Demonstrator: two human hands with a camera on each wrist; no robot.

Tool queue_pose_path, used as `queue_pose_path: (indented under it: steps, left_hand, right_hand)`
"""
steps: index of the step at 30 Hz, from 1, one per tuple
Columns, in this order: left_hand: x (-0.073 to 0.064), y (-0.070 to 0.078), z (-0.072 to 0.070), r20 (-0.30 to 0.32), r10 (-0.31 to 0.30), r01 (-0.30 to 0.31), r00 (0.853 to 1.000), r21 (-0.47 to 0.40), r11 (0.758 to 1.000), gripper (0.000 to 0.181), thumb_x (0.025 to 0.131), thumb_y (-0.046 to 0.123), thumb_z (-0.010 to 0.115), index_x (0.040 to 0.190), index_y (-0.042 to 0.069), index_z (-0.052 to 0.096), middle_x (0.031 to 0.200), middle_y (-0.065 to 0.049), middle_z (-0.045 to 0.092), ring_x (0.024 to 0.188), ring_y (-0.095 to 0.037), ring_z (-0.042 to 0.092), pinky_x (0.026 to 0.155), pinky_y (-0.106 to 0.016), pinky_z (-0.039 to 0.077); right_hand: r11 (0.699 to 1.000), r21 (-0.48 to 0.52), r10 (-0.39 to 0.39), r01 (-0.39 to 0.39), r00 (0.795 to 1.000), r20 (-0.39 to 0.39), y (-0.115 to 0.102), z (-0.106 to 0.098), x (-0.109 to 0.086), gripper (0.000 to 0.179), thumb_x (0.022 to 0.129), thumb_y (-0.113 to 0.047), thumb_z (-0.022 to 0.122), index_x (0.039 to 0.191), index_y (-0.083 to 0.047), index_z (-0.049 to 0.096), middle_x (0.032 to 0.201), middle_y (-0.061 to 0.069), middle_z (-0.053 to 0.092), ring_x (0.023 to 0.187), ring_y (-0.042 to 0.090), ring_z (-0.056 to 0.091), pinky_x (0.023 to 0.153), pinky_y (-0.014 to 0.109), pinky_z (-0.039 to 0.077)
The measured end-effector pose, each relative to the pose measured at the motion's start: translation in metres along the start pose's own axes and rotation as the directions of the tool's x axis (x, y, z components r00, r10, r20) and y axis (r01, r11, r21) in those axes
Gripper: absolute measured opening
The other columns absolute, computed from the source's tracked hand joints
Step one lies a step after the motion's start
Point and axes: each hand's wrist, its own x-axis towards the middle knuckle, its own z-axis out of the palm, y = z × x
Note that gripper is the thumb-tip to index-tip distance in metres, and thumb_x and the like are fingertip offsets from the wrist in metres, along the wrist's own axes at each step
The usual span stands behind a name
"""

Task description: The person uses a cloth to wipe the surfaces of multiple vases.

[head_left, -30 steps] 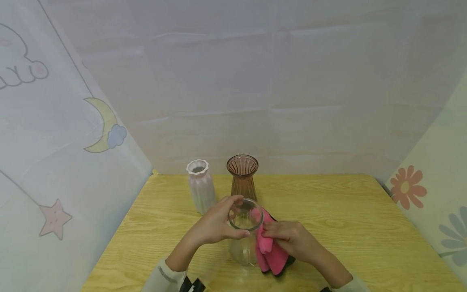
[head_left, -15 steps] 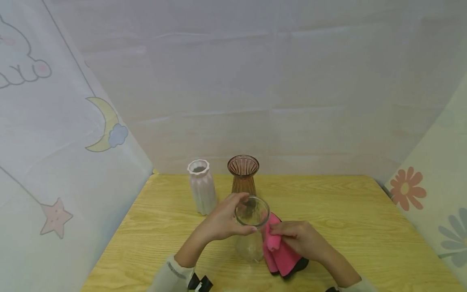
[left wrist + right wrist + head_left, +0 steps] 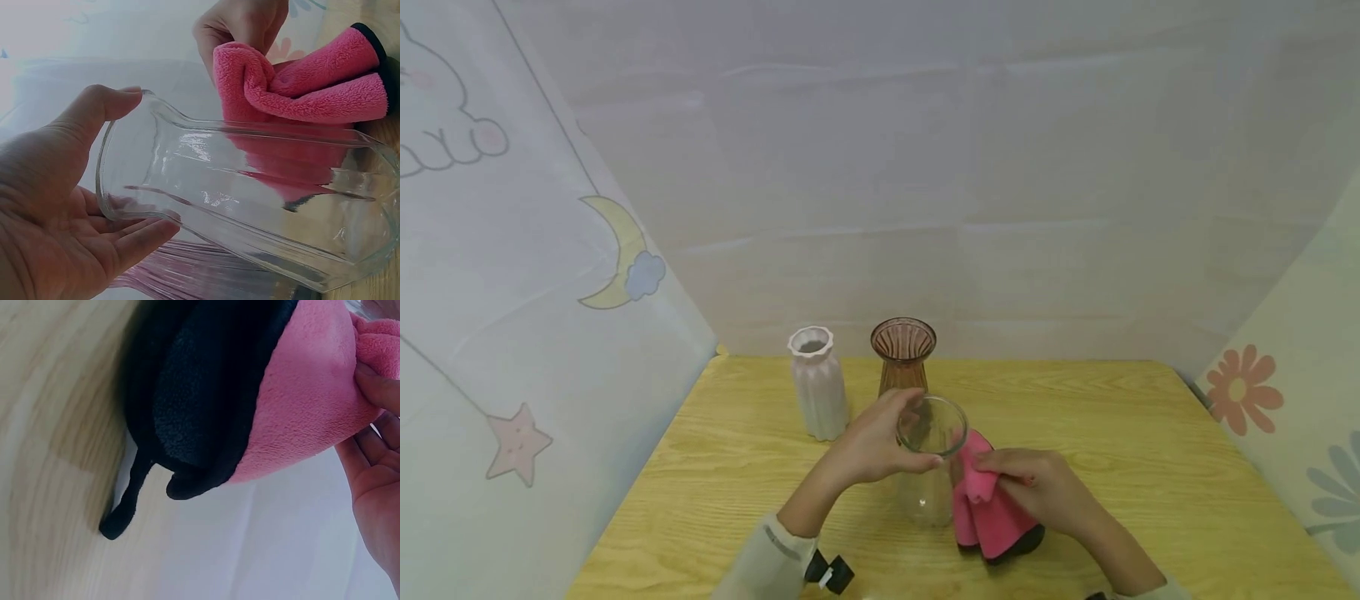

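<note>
A clear glass vase stands at the middle of the table, its round mouth towards the head camera. My left hand grips it by the rim, thumb on the near side and fingers on the far side. On the vase's right, my right hand pinches a pink cloth with a dark underside and black edging. The cloth hangs in folds against the glass in the left wrist view. A black loop dangles from the cloth's edge in the right wrist view.
Behind the clear vase stands a brownish-pink ribbed glass vase, partly hidden by my left hand. A white fluted vase stands to its left. The wooden table ends at a pale sheet, with printed sheets at both sides.
Both hands, the clear vase and the pink cloth have shifted to the right and slightly away from me. The two rear vases stay in place, and the holds look the same.
</note>
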Motion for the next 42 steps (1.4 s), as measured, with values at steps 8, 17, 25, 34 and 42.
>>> queue_pose_path:
  steps: [8,17,25,34,42]
  left_hand:
    - [0.014,0.002,0.007,-0.003,0.017,-0.017,1.0,-0.01,1.0,0.098,0.079,0.05,0.085,0.155,0.01,0.038,0.141,-0.005,0.052,0.12,-0.014,0.059,0.097,-0.034,0.052]
    - [0.028,0.008,0.013,-0.026,0.019,-0.019,0.999,0.0,1.0,0.099,0.078,0.049,0.085,0.154,0.008,0.038,0.139,-0.003,0.054,0.12,-0.02,0.059,0.098,-0.038,0.051]
    - [0.04,0.013,0.022,-0.036,-0.019,0.018,0.999,-0.023,1.0,0.098,0.078,0.053,0.084,0.155,0.014,0.038,0.14,0.0,0.054,0.12,-0.017,0.058,0.095,-0.038,0.052]
    - [0.059,0.017,0.034,-0.061,-0.025,0.022,0.998,-0.041,0.999,0.098,0.08,0.054,0.082,0.157,0.017,0.035,0.143,0.0,0.053,0.121,-0.018,0.057,0.093,-0.038,0.053]
    - [0.078,0.018,0.043,-0.086,-0.02,0.014,0.996,-0.064,0.998,0.097,0.08,0.052,0.083,0.157,0.017,0.036,0.141,-0.001,0.054,0.121,-0.02,0.058,0.094,-0.038,0.053]
  right_hand:
    - [1.0,-0.005,0.022,-0.023,0.999,-0.049,-0.004,-0.013,-0.007,0.054,0.069,0.023,0.077,0.111,-0.01,0.078,0.106,0.007,0.077,0.104,0.013,0.071,0.09,0.01,0.049]
    - [0.989,-0.124,0.069,-0.08,0.994,-0.086,-0.01,-0.031,-0.013,0.061,0.063,0.022,0.08,0.111,-0.016,0.079,0.104,0.003,0.078,0.103,0.007,0.071,0.086,0.01,0.051]
    - [0.981,-0.175,0.073,-0.089,0.992,-0.098,-0.011,-0.044,-0.02,0.052,0.069,0.014,0.082,0.11,-0.017,0.079,0.103,0.004,0.078,0.101,0.007,0.071,0.086,0.011,0.052]
    - [0.964,-0.259,0.027,-0.061,0.991,-0.133,-0.014,-0.06,-0.03,0.043,0.103,-0.047,0.048,0.108,-0.019,0.08,0.101,0.001,0.078,0.109,-0.012,0.06,0.086,0.006,0.048]
    - [0.927,-0.374,-0.01,-0.037,0.992,-0.124,-0.017,-0.075,-0.039,0.045,0.104,-0.048,0.046,0.106,-0.02,0.081,0.099,-0.001,0.078,0.11,-0.018,0.056,0.084,0.006,0.048]
